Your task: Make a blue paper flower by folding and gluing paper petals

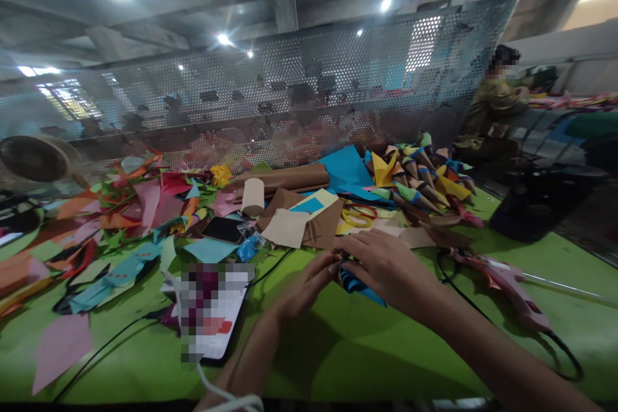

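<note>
Over the green table (313, 367) my two hands meet at a small piece of folded blue paper (360, 284), with a dark part near its top. My right hand (386, 267) is closed over it from above, so much of the paper is hidden. The fingertips of my left hand (311, 280) pinch its left edge. Just beyond the hands lie brown paper sheets (321, 225) and scissors with yellow and red handles (358, 214). To the right rests a pink glue gun (514, 290) with a clear glue stick (570, 288) sticking out.
Left of my arms sits a lit tablet (224, 315) with cables. A dark phone (223, 230) and coloured paper scraps (149, 206) cover the left side. Paper cones (420, 174) are piled at the back right, before a perforated metal screen (270, 103). A person (495, 106) sits far right.
</note>
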A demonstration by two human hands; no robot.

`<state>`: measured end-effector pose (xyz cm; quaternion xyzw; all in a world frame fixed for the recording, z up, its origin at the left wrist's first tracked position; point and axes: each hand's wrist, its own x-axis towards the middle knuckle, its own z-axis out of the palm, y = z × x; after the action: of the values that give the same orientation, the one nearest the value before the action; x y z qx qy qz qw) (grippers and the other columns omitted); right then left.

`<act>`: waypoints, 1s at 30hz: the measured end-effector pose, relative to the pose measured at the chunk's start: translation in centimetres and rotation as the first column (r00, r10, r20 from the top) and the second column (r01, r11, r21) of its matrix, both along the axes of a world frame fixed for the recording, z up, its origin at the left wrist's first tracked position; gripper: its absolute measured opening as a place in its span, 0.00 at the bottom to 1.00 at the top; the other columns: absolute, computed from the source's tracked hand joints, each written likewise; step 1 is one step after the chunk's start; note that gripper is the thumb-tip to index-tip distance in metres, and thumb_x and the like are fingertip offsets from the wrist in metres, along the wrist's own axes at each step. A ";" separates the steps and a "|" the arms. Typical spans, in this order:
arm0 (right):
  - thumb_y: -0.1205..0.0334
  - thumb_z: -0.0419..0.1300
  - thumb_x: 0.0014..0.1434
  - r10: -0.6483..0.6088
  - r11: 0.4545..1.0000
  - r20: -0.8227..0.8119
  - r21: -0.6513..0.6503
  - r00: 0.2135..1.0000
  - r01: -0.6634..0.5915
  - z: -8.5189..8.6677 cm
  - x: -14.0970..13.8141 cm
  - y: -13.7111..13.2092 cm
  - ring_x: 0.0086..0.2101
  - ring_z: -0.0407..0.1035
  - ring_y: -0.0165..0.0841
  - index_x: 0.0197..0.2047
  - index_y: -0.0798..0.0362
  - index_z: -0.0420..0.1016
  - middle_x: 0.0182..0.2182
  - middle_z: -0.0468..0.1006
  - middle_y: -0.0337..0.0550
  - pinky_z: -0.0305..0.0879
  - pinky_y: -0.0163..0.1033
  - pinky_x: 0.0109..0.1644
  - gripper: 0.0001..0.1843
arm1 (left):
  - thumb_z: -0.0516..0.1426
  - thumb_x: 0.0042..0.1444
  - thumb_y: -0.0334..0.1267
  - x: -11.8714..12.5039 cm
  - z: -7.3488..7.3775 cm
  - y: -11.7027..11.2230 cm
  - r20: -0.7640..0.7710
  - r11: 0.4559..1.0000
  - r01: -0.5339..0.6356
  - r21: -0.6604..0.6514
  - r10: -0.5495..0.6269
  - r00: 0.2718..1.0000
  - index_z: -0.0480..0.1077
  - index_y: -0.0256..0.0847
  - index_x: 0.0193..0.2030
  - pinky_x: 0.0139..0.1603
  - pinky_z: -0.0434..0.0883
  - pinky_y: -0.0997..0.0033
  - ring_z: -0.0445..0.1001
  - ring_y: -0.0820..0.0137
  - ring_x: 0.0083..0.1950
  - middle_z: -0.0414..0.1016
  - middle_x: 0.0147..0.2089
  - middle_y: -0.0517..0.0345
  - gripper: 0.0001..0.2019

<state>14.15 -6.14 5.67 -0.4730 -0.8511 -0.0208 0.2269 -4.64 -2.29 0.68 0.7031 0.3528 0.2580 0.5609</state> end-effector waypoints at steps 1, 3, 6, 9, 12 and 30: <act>0.71 0.62 0.59 -0.002 1.000 -0.003 -0.007 1.000 0.002 0.0 0.0 0.0 0.38 0.72 0.40 0.47 0.54 0.74 0.39 0.80 0.47 0.61 0.41 0.41 0.12 | 0.53 0.62 0.53 0.0 0.0 0.0 0.002 1.000 -0.002 0.003 0.002 1.000 0.73 0.42 0.56 0.68 0.58 0.57 0.61 0.55 0.67 0.69 0.64 0.51 0.23; 0.72 0.62 0.59 0.002 1.000 -0.012 -0.013 1.000 -0.002 0.0 0.0 0.0 0.39 0.72 0.40 0.46 0.54 0.74 0.39 0.80 0.47 0.61 0.41 0.41 0.12 | 0.53 0.63 0.53 0.0 -0.1 0.0 0.003 1.000 0.000 0.011 0.000 1.000 0.72 0.41 0.56 0.68 0.58 0.57 0.61 0.55 0.67 0.69 0.64 0.50 0.23; 0.71 0.61 0.60 0.018 1.000 -0.029 -0.007 0.999 -0.018 0.0 0.0 0.0 0.39 0.72 0.39 0.46 0.53 0.74 0.40 0.80 0.46 0.61 0.40 0.40 0.11 | 0.52 0.64 0.52 -0.1 -0.2 0.0 0.004 0.999 0.018 0.026 -0.019 1.000 0.72 0.42 0.56 0.68 0.57 0.57 0.62 0.56 0.67 0.69 0.64 0.51 0.22; 0.71 0.61 0.61 0.023 1.000 -0.034 0.011 0.999 -0.022 -0.1 -0.1 0.0 0.38 0.72 0.38 0.45 0.53 0.74 0.39 0.80 0.47 0.61 0.40 0.40 0.10 | 0.51 0.64 0.52 -0.1 -0.2 0.1 0.012 0.998 0.040 0.047 -0.040 0.999 0.71 0.41 0.57 0.69 0.56 0.57 0.61 0.56 0.67 0.69 0.64 0.50 0.22; 0.71 0.59 0.61 0.020 1.000 -0.020 0.014 1.000 -0.020 -0.3 -0.1 0.2 0.37 0.72 0.37 0.45 0.53 0.74 0.39 0.80 0.47 0.61 0.39 0.40 0.10 | 0.51 0.65 0.50 -0.1 -0.1 0.0 0.013 0.997 0.049 0.058 -0.050 0.999 0.70 0.41 0.59 0.70 0.54 0.58 0.60 0.57 0.68 0.68 0.65 0.50 0.22; 0.73 0.59 0.60 0.063 0.998 0.015 -0.014 0.998 -0.063 0.3 0.0 0.2 0.36 0.71 0.36 0.42 0.53 0.73 0.34 0.78 0.43 0.57 0.38 0.38 0.08 | 0.52 0.62 0.56 -0.1 0.2 -0.3 0.037 0.999 -0.029 -0.023 0.030 0.999 0.69 0.41 0.62 0.71 0.54 0.51 0.58 0.52 0.70 0.67 0.67 0.51 0.28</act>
<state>14.11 -5.90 6.02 -0.4472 -0.8675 -0.0118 0.2177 -4.74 -2.63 0.88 0.6866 0.3554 0.2755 0.5712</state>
